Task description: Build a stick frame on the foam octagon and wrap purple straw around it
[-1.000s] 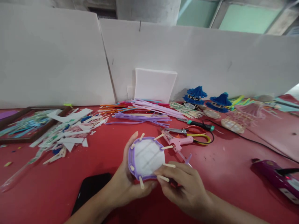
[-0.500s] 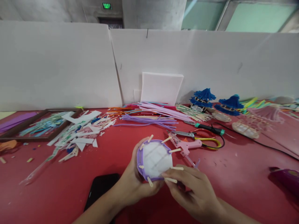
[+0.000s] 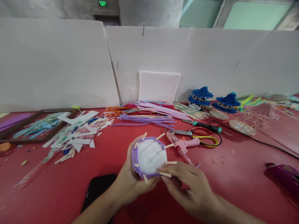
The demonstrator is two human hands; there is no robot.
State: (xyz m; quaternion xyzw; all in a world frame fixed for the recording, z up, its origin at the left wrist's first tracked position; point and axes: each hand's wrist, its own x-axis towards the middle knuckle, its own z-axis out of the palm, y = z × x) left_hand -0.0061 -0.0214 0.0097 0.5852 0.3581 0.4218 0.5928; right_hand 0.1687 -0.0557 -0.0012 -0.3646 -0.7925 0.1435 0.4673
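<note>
My left hand point(image 3: 133, 180) is wrapped round a small round craft piece point(image 3: 151, 155). It has a white disc, a purple pipe-cleaner rim and several pale wooden sticks standing out around its edge. At the piece's lower right edge, my right hand point(image 3: 189, 180) is closed, thumb and fingers pinching the rim beside a wooden stick point(image 3: 165, 175). My fingers hide that part of the rim. Just beyond the right hand lies a pink glue gun point(image 3: 183, 144), next to scissors point(image 3: 205, 141) with red and yellow handles.
Purple pipe cleaners point(image 3: 144, 119) lie at the back, before a stack of white paper point(image 3: 159, 87). Paper scraps point(image 3: 79, 141) and a brown frame point(image 3: 35, 140) are at left. A black phone point(image 3: 98, 188) lies beside my left forearm. Blue-roofed models point(image 3: 201, 95) and a purple tool point(image 3: 283, 177) are at right.
The whole view has shifted slightly, so everything appears a little further left. Both hands keep their grip on the round piece, with hardly any change in pose.
</note>
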